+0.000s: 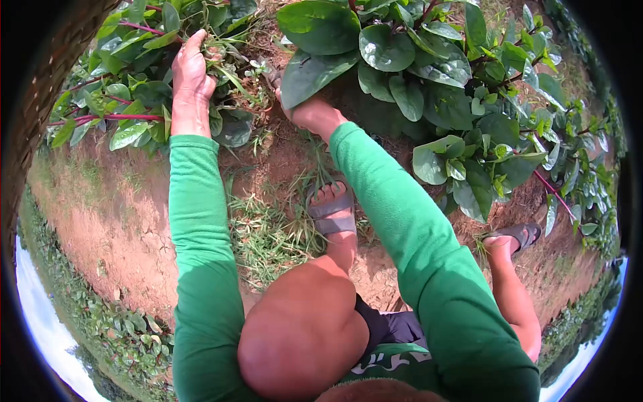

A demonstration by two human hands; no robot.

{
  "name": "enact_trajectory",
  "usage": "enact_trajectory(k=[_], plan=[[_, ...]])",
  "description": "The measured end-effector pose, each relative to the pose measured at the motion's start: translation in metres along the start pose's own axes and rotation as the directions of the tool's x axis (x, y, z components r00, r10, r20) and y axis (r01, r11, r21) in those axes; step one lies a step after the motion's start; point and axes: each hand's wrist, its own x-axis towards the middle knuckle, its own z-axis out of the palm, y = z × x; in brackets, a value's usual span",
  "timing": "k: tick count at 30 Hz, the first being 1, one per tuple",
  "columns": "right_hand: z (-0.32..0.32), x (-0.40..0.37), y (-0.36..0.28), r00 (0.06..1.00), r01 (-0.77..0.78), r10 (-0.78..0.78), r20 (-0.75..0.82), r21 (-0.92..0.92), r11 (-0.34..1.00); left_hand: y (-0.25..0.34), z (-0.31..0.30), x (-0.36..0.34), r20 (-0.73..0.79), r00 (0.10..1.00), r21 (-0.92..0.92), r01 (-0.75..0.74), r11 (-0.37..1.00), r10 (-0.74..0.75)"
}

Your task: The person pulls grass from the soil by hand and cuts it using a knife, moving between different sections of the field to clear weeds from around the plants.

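Observation:
Beside the leafy plants at the upper left, my left hand [191, 72] is closed on a bunch of grass [224, 63], its fingers partly hidden by the blades. My right hand [309, 112] reaches to the soil under a broad dark green leaf [315, 75] of the plant at the upper right. That leaf covers most of its fingers, and what they hold, if anything, cannot be made out. Small weeds [258, 70] grow in the soil between the two hands.
Red-stemmed leafy plants [499, 127] spread across the upper right, more [137, 94] at the upper left. Cut or loose grass [274, 234] lies on the brown soil [127, 228] near my sandalled foot [331, 208]. My other sandalled foot [516, 236] is at the right.

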Motion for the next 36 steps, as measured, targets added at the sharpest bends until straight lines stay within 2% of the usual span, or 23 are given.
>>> enact_trajectory(k=[1,2,3,4,6,9,10,14,15,17,20,22,23,24,25,28,29,30,31,32,33,34,36], plan=[[0.0,-0.016,0.011,0.993,0.079,-0.077,-0.093,0.013,0.997,0.006,0.002,-0.014,0.03,0.999,-0.027,0.028,0.999,-0.028],[-0.011,-0.041,0.014,0.996,0.024,-0.018,-0.084,0.071,0.997,0.012,0.005,-0.035,0.059,0.996,-0.051,0.065,0.997,-0.062],[-0.034,-0.065,0.002,0.985,-0.161,0.171,-0.023,0.241,0.957,0.014,0.001,-0.057,0.195,0.98,-0.157,0.075,0.985,-0.044],[-0.058,-0.09,-0.012,0.936,-0.343,0.347,0.062,0.391,0.854,0.015,0.001,-0.08,0.182,0.982,-0.124,0.071,0.99,-0.047],[-0.086,-0.136,-0.019,0.907,-0.416,0.408,0.102,0.36,0.835,0.009,0.0,-0.131,0.198,0.979,-0.07,-0.029,0.997,0.043],[-0.115,-0.194,-0.027,0.839,-0.543,0.518,0.163,0.287,0.789,0.002,-0.011,-0.21,0.148,0.989,0.047,-0.025,0.999,0.018],[-0.126,-0.212,-0.032,0.851,-0.525,0.502,0.155,0.276,0.805,0.003,-0.017,-0.233,0.117,0.993,0.046,-0.035,0.998,0.029],[-0.171,-0.263,-0.064,0.857,-0.511,0.484,0.174,0.174,0.842,0.037,-0.069,-0.293,0.084,0.989,-0.217,-0.101,0.971,0.121],[-0.179,-0.278,-0.066,0.894,-0.44,0.426,0.137,0.096,0.893,0.048,-0.082,-0.302,0.074,0.985,-0.187,-0.14,0.972,0.156],[-0.194,-0.301,-0.07,0.901,-0.42,0.411,0.136,0.047,0.906,0.064,-0.103,-0.313,0.069,0.976,-0.174,-0.193,0.966,0.207],[-0.219,-0.325,-0.082,0.935,-0.32,0.326,0.14,-0.064,0.945,0.058,-0.129,-0.314,0.11,0.983,-0.021,-0.144,0.989,0.145],[-0.236,-0.336,-0.102,0.932,-0.316,0.326,0.157,-0.086,0.945,0.047,-0.123,-0.328,0.141,0.978,0.152,-0.177,0.972,0.156],[-0.245,-0.341,-0.108,0.939,-0.284,0.302,0.164,-0.126,0.951,0.042,-0.12,-0.337,0.132,0.989,0.301,-0.098,0.949,0.06],[-0.256,-0.343,-0.115,0.946,-0.246,0.274,0.175,-0.168,0.955,0.03,-0.115,-0.341,0.288,0.923,0.419,-0.362,0.833,0.256],[-0.267,-0.344,-0.122,0.922,-0.292,0.327,0.207,-0.185,0.939,0.019,-0.113,-0.345,0.336,0.918,0.442,-0.351,0.826,0.21],[-0.295,-0.345,-0.13,0.928,-0.182,0.262,0.264,-0.293,0.939,-0.013,-0.078,-0.357,0.464,0.874,0.517,-0.398,0.758,0.142],[-0.301,-0.346,-0.123,0.954,-0.094,0.166,0.25,-0.276,0.957,-0.011,-0.047,-0.362,0.606,0.774,0.479,-0.539,0.693,0.182],[-0.309,-0.342,-0.124,0.945,-0.117,0.196,0.261,-0.288,0.95,-0.008,-0.009,-0.373,0.636,0.741,0.453,-0.585,0.673,0.216],[-0.318,-0.34,-0.128,0.938,-0.113,0.211,0.274,-0.334,0.936,-0.012,0.025,-0.373,0.695,0.619,0.329,-0.726,0.604,0.365],[-0.328,-0.338,-0.131,0.933,-0.113,0.229,0.278,-0.379,0.918,-0.012,0.056,-0.374,0.737,0.54,0.246,-0.774,0.583,0.406],[-0.338,-0.338,-0.135,0.938,-0.093,0.211,0.274,-0.39,0.916,0.0,0.086,-0.382,0.764,0.526,0.222,-0.759,0.612,0.374],[-0.349,-0.339,-0.138,0.943,-0.078,0.198,0.266,-0.401,0.913,0.001,0.109,-0.38,0.798,0.463,0.175,-0.791,0.586,0.387],[-0.371,-0.345,-0.147,0.947,-0.095,0.207,0.244,-0.402,0.91,0.002,0.134,-0.377,0.788,0.45,0.207,-0.837,0.507,0.42]])
